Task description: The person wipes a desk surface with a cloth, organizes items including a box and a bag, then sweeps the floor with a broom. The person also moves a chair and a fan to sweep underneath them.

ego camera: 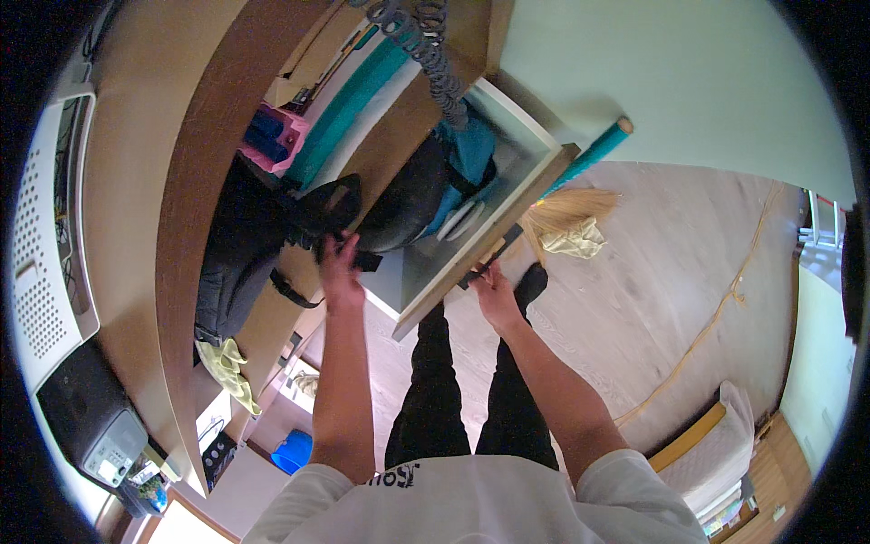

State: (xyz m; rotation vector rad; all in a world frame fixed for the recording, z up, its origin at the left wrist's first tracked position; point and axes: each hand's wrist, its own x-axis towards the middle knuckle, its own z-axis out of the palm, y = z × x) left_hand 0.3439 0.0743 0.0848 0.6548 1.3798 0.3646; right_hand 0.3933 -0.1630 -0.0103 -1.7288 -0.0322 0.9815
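Observation:
A pulled-out drawer (435,296) with a wooden front lies before me, holding a black bag (408,190), a teal cloth item (472,146) and pale flat round items (462,221). My right hand (493,289) grips the dark handle (499,251) on the drawer's front. Over the drawer's near left end, my left hand (343,279) has its fingers at black straps; whether it grips them is unclear because of blur. Beside it, a dark fabric bag (248,238) with a loose buckled strap (292,289) rests on the shelf.
A pink basket (292,136) stands further back on the shelf, under a coiled grey cable (435,68). A teal-handled broom (584,160) and yellowish cloth (574,239) are beyond the drawer. A thin cord (707,333) crosses the floor. A blue container (292,451) is at lower left.

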